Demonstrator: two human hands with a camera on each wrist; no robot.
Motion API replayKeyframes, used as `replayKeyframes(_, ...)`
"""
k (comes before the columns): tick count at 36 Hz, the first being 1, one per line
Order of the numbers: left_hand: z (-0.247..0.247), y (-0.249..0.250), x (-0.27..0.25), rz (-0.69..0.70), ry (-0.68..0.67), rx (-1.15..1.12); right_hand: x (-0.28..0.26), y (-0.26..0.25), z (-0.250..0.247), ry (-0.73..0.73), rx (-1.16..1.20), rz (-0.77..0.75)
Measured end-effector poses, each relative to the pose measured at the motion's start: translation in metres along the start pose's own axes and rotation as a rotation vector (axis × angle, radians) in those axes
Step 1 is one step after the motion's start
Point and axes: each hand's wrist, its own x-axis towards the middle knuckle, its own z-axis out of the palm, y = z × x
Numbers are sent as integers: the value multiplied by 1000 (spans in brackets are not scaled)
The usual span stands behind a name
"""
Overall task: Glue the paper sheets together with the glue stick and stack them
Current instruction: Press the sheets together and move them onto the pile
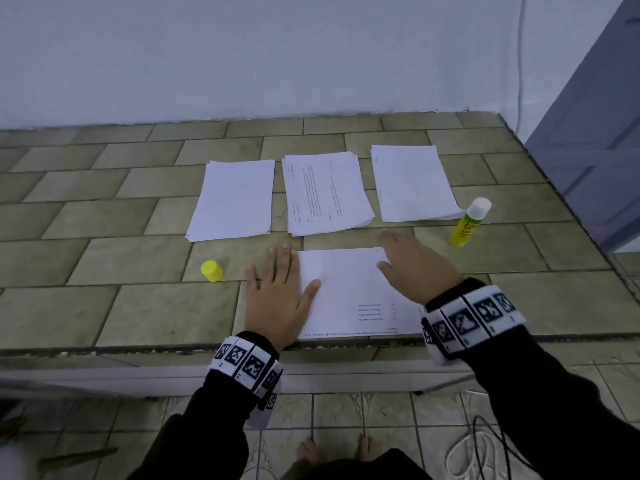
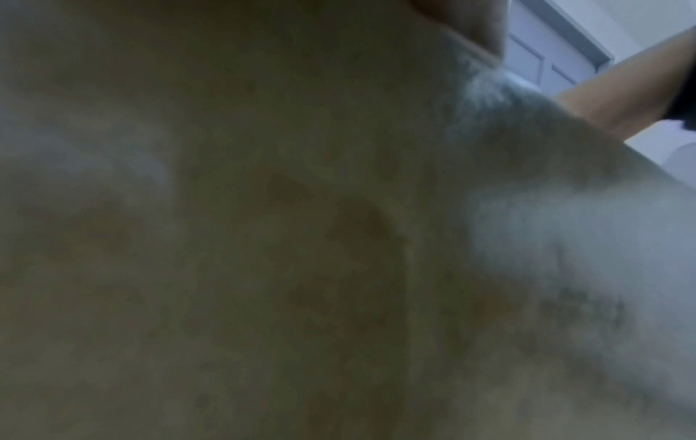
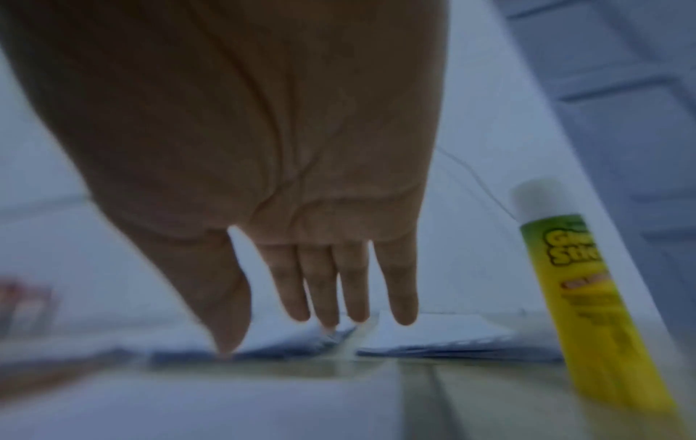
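On the near sheet (image 1: 349, 292), the left hand (image 1: 277, 296) presses flat, fingers straight; the right hand (image 1: 415, 268) hovers spread, holding nothing.

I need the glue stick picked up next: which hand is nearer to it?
Right. The right hand hovers over the near sheet's right corner, just left of the upright glue stick. The left hand lies flat at the sheet's left edge, much farther away.
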Motion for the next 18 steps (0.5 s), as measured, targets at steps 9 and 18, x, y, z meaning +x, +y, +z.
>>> replayKeyframes(9,0,0,0,-11,-6,-13,24,21,3,-90,-210,5)
replayKeyframes(18,-2,1,-2,8,-3,-22,22,29,-17,-83,-55,-2)
